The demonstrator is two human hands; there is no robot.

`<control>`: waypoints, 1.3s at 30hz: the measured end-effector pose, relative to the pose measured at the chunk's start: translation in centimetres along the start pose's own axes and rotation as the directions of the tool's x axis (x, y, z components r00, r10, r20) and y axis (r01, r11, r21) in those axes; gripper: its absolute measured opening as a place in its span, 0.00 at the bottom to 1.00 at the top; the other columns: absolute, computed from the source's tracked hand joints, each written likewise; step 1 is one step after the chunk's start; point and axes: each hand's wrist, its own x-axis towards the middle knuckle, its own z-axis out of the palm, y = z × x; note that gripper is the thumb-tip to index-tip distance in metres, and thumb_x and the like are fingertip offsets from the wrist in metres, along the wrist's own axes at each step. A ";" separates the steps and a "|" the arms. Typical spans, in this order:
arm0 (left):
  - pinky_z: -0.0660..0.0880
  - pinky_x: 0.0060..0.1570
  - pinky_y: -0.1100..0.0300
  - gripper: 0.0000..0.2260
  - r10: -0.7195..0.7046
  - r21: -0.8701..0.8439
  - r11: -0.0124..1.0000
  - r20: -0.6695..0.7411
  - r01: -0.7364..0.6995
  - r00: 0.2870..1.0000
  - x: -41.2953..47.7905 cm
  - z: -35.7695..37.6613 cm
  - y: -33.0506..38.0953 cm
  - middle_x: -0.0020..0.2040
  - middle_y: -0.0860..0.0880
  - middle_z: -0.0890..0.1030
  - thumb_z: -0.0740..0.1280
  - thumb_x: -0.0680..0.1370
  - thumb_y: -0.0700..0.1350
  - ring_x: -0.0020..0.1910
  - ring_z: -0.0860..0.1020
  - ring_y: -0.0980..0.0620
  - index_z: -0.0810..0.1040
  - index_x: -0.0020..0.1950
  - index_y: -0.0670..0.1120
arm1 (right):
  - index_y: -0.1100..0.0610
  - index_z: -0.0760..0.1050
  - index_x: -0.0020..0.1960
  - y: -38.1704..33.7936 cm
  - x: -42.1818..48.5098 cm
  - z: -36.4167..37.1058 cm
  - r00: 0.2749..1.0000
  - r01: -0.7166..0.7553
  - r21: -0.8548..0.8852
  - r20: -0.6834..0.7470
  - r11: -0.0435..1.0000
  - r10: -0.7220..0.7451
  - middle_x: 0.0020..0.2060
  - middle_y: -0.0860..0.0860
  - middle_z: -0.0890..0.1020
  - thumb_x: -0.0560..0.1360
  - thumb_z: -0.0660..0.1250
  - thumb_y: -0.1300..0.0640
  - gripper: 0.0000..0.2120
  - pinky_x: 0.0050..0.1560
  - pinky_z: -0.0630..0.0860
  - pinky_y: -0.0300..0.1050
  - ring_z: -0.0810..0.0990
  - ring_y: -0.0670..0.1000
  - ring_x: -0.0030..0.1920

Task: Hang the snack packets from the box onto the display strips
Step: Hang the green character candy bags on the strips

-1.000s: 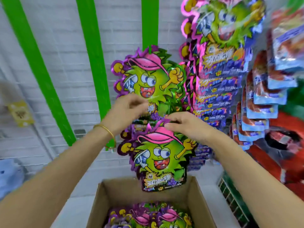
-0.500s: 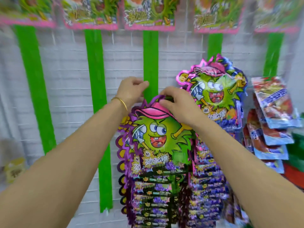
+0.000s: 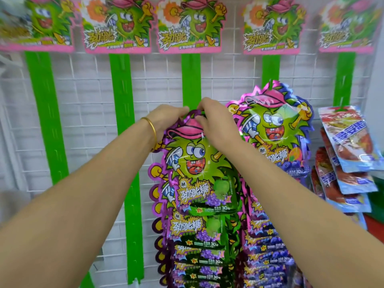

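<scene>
A purple-edged snack packet [image 3: 195, 163] with a green cartoon face hangs at the top of a column of like packets on the middle green display strip [image 3: 191, 80]. My left hand [image 3: 166, 119], with a gold bangle on the wrist, pinches the packet's top edge from the left. My right hand [image 3: 216, 121] grips the top edge from the right, fingers curled over the pink cap. Both hands hold the packet's top against the strip. The box is out of view.
Two bare green strips [image 3: 122, 121] hang on the white wire grid [image 3: 89, 100] to the left. Another strip on the right carries a full column of similar packets [image 3: 272, 129]. Red and blue packets [image 3: 349, 146] hang at the far right. Header cards [image 3: 189, 23] run along the top.
The view has tilted up from the box to the strips. Both hands have carried the packet up to the top of the middle column and closed in on its top edge.
</scene>
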 end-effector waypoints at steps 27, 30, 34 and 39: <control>0.66 0.61 0.64 0.13 0.258 0.430 0.843 0.207 -0.325 0.944 -22.7 3.4 -27.4 0.56 0.60 0.71 0.60 0.74 0.49 0.59 0.69 0.61 0.71 0.57 0.58 | 0.55 0.72 0.55 3.0 -30.6 4.0 0.896 -0.284 0.220 0.409 0.933 0.176 0.47 0.43 0.70 0.76 0.62 0.63 0.09 0.42 0.71 0.40 0.71 0.39 0.40; 0.65 0.63 0.61 0.13 0.012 0.463 0.872 0.300 -0.157 0.954 -26.6 3.8 -32.6 0.57 0.58 0.71 0.62 0.75 0.45 0.60 0.68 0.60 0.70 0.56 0.59 | 0.54 0.73 0.56 6.7 -41.0 7.8 0.555 -0.555 0.016 0.752 0.832 0.356 0.49 0.50 0.77 0.75 0.64 0.61 0.10 0.52 0.75 0.49 0.79 0.51 0.49; 0.64 0.60 0.66 0.13 -0.148 0.567 0.819 0.359 -0.089 0.921 -27.2 4.0 -35.5 0.55 0.56 0.69 0.64 0.76 0.41 0.56 0.68 0.59 0.73 0.60 0.51 | 0.58 0.70 0.63 9.3 -49.3 11.0 0.135 -0.608 -0.229 0.914 0.761 0.383 0.56 0.54 0.78 0.75 0.66 0.54 0.18 0.60 0.72 0.47 0.77 0.54 0.59; 0.61 0.50 0.78 0.12 -0.229 0.575 0.818 0.333 -0.004 0.914 -27.0 4.4 -37.2 0.56 0.51 0.73 0.65 0.75 0.39 0.52 0.70 0.61 0.75 0.58 0.49 | 0.58 0.54 0.75 9.6 -52.7 14.4 0.031 -0.494 -0.249 0.953 0.833 0.303 0.73 0.56 0.61 0.75 0.67 0.52 0.34 0.71 0.58 0.43 0.60 0.54 0.73</control>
